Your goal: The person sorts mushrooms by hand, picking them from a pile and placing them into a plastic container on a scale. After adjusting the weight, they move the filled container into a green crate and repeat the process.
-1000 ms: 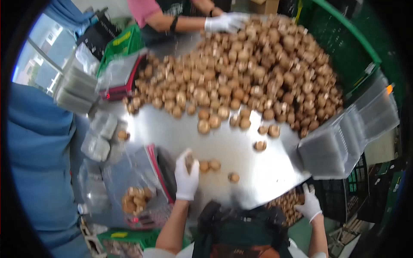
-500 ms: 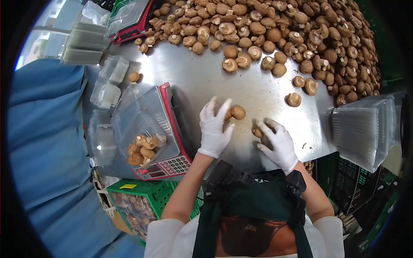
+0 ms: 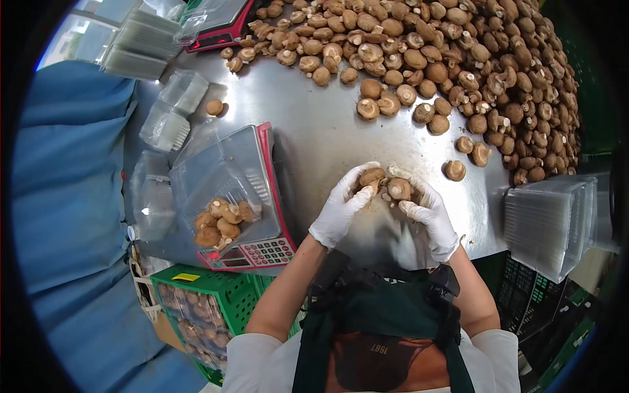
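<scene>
I am cupping shiitake mushrooms (image 3: 373, 175) between both gloved hands just above the steel table (image 3: 314, 131): my left hand (image 3: 341, 204) is gripping one, my right hand (image 3: 426, 208) is gripping another (image 3: 398, 188), near the red scale (image 3: 262, 249).

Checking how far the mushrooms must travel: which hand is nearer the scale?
Left. The left hand holds mushrooms just right of the scale, a short gap away; the right hand holds a mushroom farther right, beyond the left.
</scene>
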The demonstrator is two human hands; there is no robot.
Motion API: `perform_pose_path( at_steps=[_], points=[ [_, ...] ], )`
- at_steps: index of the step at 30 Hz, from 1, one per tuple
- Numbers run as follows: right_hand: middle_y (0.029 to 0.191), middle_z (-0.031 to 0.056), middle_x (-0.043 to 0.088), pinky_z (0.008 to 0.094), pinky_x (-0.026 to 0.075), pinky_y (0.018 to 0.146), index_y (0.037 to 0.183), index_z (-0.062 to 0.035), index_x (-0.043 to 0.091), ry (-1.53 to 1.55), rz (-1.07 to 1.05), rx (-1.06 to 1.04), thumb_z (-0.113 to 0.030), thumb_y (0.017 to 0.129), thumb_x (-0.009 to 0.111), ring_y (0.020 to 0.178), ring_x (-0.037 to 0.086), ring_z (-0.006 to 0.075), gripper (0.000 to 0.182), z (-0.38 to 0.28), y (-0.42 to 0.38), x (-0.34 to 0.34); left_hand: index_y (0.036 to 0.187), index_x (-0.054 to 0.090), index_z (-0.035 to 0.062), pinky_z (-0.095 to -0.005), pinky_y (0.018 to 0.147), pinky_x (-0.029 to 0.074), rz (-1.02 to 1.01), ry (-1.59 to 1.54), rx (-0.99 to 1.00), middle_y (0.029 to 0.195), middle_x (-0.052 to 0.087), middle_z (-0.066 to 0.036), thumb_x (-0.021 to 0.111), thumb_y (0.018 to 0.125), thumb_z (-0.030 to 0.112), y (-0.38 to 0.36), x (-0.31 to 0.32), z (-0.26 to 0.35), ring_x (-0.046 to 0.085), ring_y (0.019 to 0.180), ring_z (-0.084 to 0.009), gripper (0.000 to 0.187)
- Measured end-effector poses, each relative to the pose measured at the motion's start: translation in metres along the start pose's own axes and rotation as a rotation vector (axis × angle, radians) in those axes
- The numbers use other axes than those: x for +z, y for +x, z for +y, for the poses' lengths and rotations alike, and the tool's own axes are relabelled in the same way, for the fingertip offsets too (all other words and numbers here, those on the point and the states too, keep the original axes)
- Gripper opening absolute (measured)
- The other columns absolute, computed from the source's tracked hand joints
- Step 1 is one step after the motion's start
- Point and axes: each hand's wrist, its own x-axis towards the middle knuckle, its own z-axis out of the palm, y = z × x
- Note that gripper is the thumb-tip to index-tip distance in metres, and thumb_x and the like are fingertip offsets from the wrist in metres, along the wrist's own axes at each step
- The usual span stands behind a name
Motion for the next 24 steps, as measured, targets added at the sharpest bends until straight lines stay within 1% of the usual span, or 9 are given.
perform_pose_path(
  at_steps=[3,6,9,11,13,18,20,21,24],
  points=[
    [0.143,0.0062,0.057,0.0298,0.048,0.106,0.151,0.0001,0.046,0.067,-0.046,0.012,-0.004,0.098,0.063,0.122,0.060,0.0162,0.056,-0.006,0.001,0.013,0.154,0.041,0.0037,-0.0292,0.098,0.048,-0.044,-0.389,-0.017,0.145,0.054,-0.008,0.049,0.106,0.009,-0.012,-0.003,0.012,0.056,0.126,-0.0163,0.049],
    [0.144,0.0080,0.056,0.0311,0.048,0.105,0.152,0.0007,0.045,0.072,-0.072,0.021,-0.010,0.099,0.063,0.121,0.062,0.0182,0.057,-0.010,0.001,0.025,0.153,0.043,0.0034,-0.0267,0.092,0.048,0.020,-0.385,-0.009,0.144,0.055,-0.007,0.053,0.104,0.009,-0.022,-0.005,0.017,0.056,0.124,-0.0129,0.050],
    [0.142,0.0098,0.057,0.0328,0.048,0.105,0.149,0.0014,0.047,-0.043,-0.120,0.047,-0.014,0.098,0.065,0.118,0.063,0.0200,0.057,-0.009,0.005,0.033,0.151,0.046,0.0025,-0.0281,0.096,0.048,0.108,0.058,0.042,0.143,0.056,-0.005,0.058,0.102,0.009,-0.038,-0.002,0.037,0.055,0.124,-0.0126,0.051],
    [0.139,0.0110,0.060,0.0338,0.049,0.104,0.146,0.0017,0.049,-0.140,-0.167,0.042,-0.016,0.096,0.067,0.117,0.063,0.0207,0.056,-0.007,0.010,0.038,0.147,0.050,0.0035,-0.0325,0.113,0.041,0.106,0.068,0.233,0.143,0.055,-0.006,0.063,0.097,0.005,-0.050,-0.008,0.038,0.052,0.132,-0.0159,0.051],
    [0.123,0.0115,0.066,0.0346,0.050,0.099,0.142,0.0015,0.052,-0.163,-0.150,0.008,-0.014,0.092,0.071,0.113,0.064,0.0205,0.055,-0.010,0.016,0.062,0.146,0.051,0.0038,-0.0336,0.115,0.039,0.173,0.244,0.386,0.144,0.056,-0.007,0.064,0.095,0.003,-0.069,-0.019,0.049,0.050,0.135,-0.0173,0.053],
    [0.133,0.0094,0.061,0.0339,0.049,0.103,0.138,0.0007,0.057,-0.373,-0.292,0.005,-0.003,0.092,0.065,0.110,0.066,0.0200,0.047,-0.011,0.044,0.130,0.137,0.060,0.0032,-0.0354,0.109,0.043,0.672,0.937,0.671,0.129,0.062,-0.011,0.068,0.083,-0.002,-0.129,-0.067,0.115,0.059,0.121,-0.0244,0.054],
    [0.131,0.0080,0.062,0.0322,0.048,0.102,0.136,-0.0001,0.060,-0.455,-0.359,-0.055,-0.002,0.095,0.061,0.112,0.064,0.0178,0.041,-0.006,0.054,0.168,0.136,0.062,0.0076,-0.0368,0.103,0.046,0.838,1.111,0.647,0.121,0.063,-0.012,0.069,0.083,-0.001,-0.145,-0.092,0.131,0.061,0.113,-0.0271,0.054],
    [0.130,0.0088,0.063,0.0332,0.048,0.102,0.136,-0.0011,0.060,-0.568,-0.390,-0.127,-0.003,0.095,0.062,0.113,0.064,0.0192,0.041,-0.001,0.062,0.183,0.136,0.062,0.0093,-0.0384,0.102,0.046,0.852,1.056,0.631,0.120,0.062,-0.012,0.070,0.084,0.000,-0.149,-0.108,0.129,0.060,0.110,-0.0286,0.054],
    [0.127,0.0115,0.065,0.0365,0.047,0.103,0.135,-0.0039,0.062,-0.961,-0.461,-0.440,-0.005,0.093,0.063,0.117,0.063,0.0244,0.042,0.014,0.090,0.216,0.138,0.060,0.0086,-0.0398,0.105,0.045,0.741,1.207,0.544,0.127,0.059,-0.017,0.069,0.086,0.001,-0.155,-0.134,0.131,0.058,0.118,-0.0329,0.054]
  ],
)
